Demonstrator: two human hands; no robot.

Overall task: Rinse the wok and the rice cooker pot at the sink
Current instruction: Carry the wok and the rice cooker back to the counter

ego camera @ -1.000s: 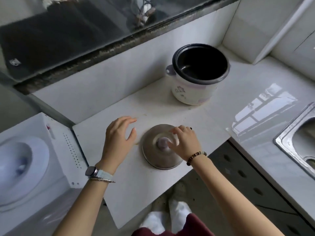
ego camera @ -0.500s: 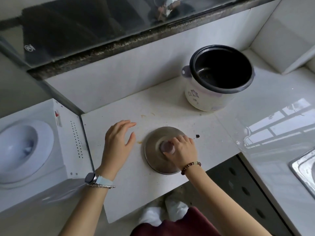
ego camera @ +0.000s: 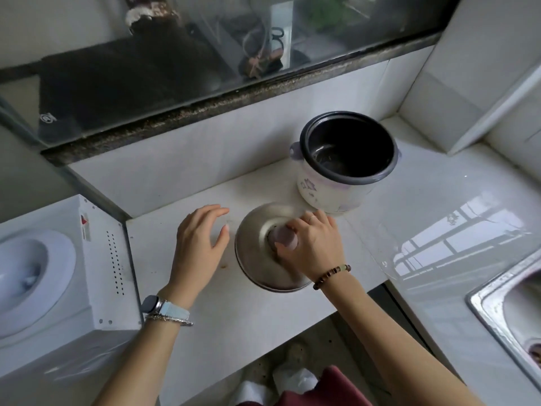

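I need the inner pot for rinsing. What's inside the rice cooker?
The rice cooker is open, its dark inner pot seated inside, looking nearly empty with a shiny bottom. The heater underneath is covered. The lid lies beside it.

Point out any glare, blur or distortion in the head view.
Head view: window glare streaks the glossy counter right of the rice cooker; the lid edge smears with motion blur near the right hand; wide-angle lens bends the window ledge.

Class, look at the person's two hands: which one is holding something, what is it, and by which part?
The right hand holds the round metal lid lying on the white counter, grip on its pale knob. The left hand holds nothing.
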